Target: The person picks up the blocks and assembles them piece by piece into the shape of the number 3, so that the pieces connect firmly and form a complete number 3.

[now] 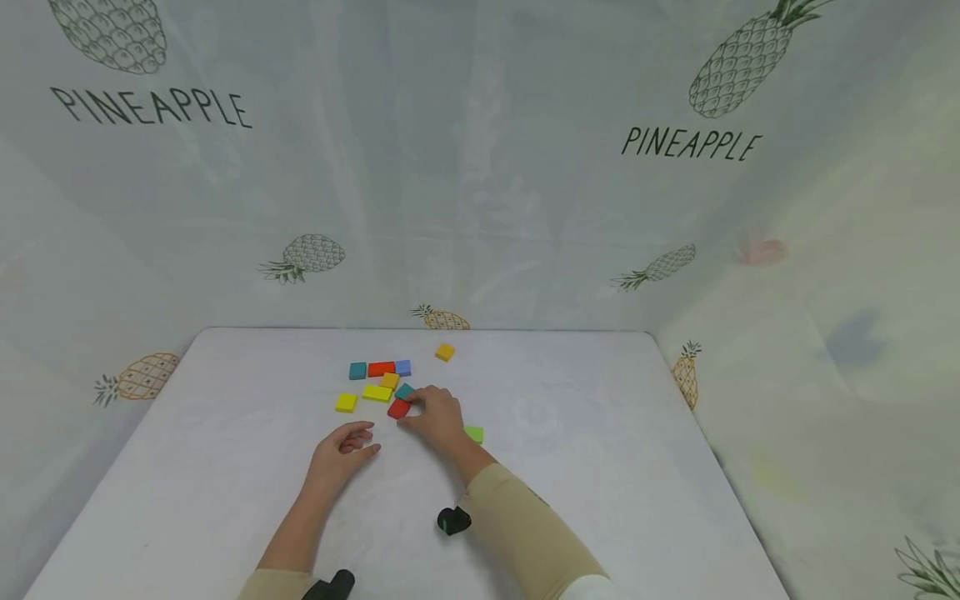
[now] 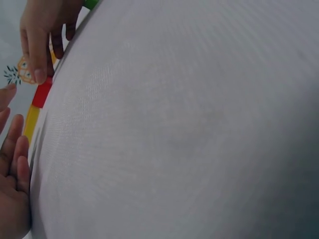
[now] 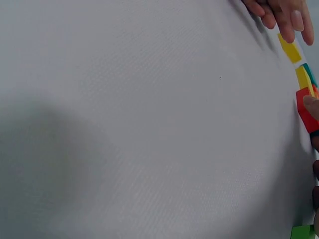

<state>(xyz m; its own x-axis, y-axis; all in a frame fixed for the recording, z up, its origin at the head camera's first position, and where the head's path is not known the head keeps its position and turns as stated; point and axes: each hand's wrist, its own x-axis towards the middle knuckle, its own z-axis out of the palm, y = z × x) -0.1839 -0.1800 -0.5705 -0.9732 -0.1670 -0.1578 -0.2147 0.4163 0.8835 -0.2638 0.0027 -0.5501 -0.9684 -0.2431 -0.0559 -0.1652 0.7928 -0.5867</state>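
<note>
My right hand (image 1: pixel 437 419) pinches a small red block (image 1: pixel 398 409) between thumb and forefinger, low over the table or on it. Its thumb also shows against the red block (image 3: pixel 305 107) in the right wrist view. Just beyond the forefinger lies a teal block (image 1: pixel 405 391). Nearer the front left, my left hand (image 1: pixel 339 454) holds nothing, its fingers loosely bent and apart from the blocks. A long yellow block (image 1: pixel 377 392) touches or nearly touches an orange block (image 1: pixel 390 380). Behind them a red block (image 1: pixel 381 368) lies between a teal one (image 1: pixel 357 371) and a blue one (image 1: pixel 403 367).
A yellow block (image 1: pixel 346 403) lies to the left of the group. An orange block (image 1: pixel 445 352) sits apart near the far edge. A green block (image 1: pixel 474 434), partly hidden, is beside my right wrist. The white table (image 1: pixel 600 433) meets a pineapple-print curtain (image 1: pixel 495 167) behind.
</note>
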